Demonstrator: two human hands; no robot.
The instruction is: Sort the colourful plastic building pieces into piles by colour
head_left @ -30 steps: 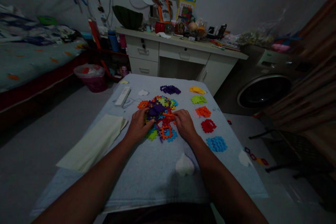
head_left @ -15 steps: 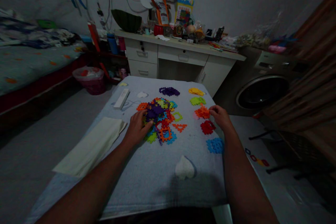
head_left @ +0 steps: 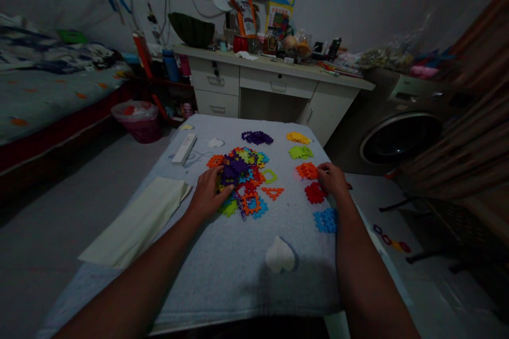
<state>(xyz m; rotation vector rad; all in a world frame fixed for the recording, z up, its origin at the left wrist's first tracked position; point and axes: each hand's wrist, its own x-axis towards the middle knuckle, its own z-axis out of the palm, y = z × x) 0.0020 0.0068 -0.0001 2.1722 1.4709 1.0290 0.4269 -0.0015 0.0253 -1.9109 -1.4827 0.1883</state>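
My left hand (head_left: 207,194) lies at the near left side of a mixed pile of toothed plastic building pieces (head_left: 250,174), its thumb and fingers spread around the edge beside purple pieces (head_left: 234,167). My right hand (head_left: 334,179) is at the right edge of a stack of orange pieces (head_left: 307,170), fingertips at its border and slightly apart. Just below the fingers sits a red stack (head_left: 315,193), with a blue stack (head_left: 326,220) nearer me. Farther back are a green stack (head_left: 301,152), a yellow stack (head_left: 298,137) and a dark purple stack (head_left: 257,137).
A white power strip (head_left: 184,149) and a folded pale cloth (head_left: 137,222) lie on the left of the cloth-covered table (head_left: 222,275). Beyond it stands a white desk (head_left: 217,82) crowded with items. A washing machine (head_left: 401,116) is at the right, a pink bin (head_left: 139,122) at the left.
An orange piece that stuck up from the orange stack now lies flatter on it. My right hand has shifted slightly down and right; my left hand has hardly moved.
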